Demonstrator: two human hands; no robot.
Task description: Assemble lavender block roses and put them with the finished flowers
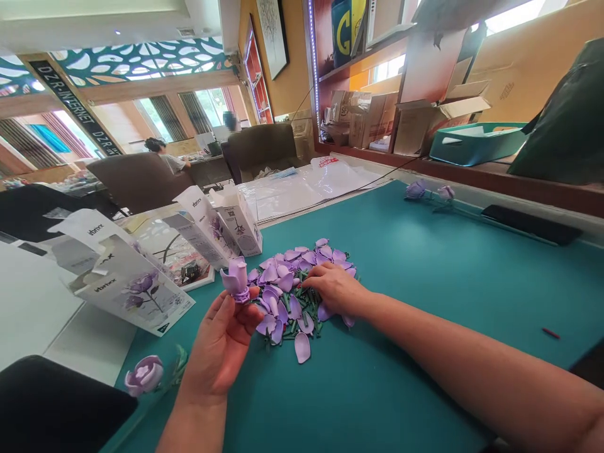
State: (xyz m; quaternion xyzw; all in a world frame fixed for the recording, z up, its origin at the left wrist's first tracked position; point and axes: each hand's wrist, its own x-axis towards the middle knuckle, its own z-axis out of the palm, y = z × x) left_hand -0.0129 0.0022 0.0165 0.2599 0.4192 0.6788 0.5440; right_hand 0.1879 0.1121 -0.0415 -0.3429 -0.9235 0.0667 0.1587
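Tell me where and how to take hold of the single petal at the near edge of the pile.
Pinch the petal by its two long sides, toward its near end, coming from the near side. That end lies on open green mat, while its far end sits close to the pile. Its rim looks slightly raised, which should help fingertips catch it.

A single camera rides on this person's head, here in the room with me, facing forward and down over the green tabletop [358,402]. It takes the left hand [229,330] and right hand [334,288] from close by, and reaches wide, up to the ceiling [104,16] beyond.
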